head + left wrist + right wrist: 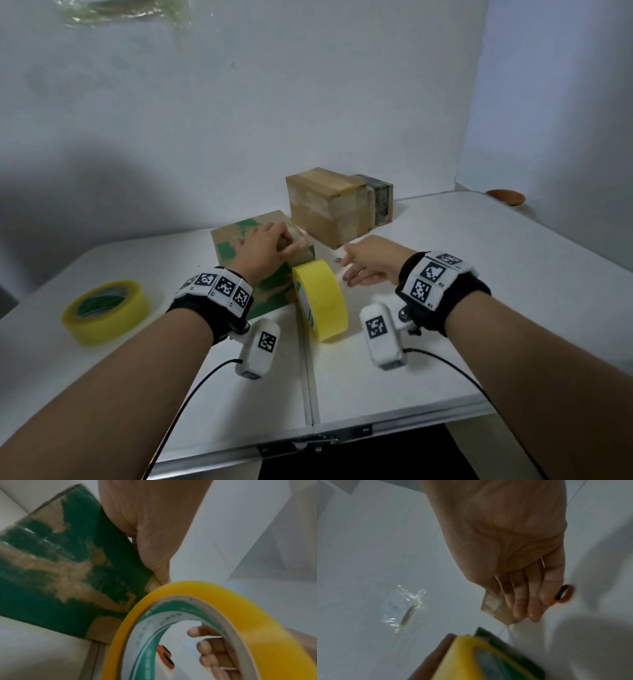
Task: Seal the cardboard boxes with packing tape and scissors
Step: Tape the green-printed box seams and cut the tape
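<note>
Head view: your left hand (265,245) lies on top of the near box (239,246), a carton patched with green tape, fingers bent over its far edge, thumb along the top. An upright yellow tape roll (322,299) stands on edge against that box's right side. Your right hand (368,262) hovers low over the table (479,308), fingers extended and relaxed, holding nothing. A second roll (104,310) lies flat at far left. The far box (337,205), brown-taped, stands closed behind. A brown dish (506,197) sits at the far right edge.

Left wrist view: the upright roll fills the foreground; through its core show orange scissors (166,657) on the table.

Right wrist view: your right fingers (522,601) reach just beside the scissors' orange handle. Neither box's contents are visible.
</note>
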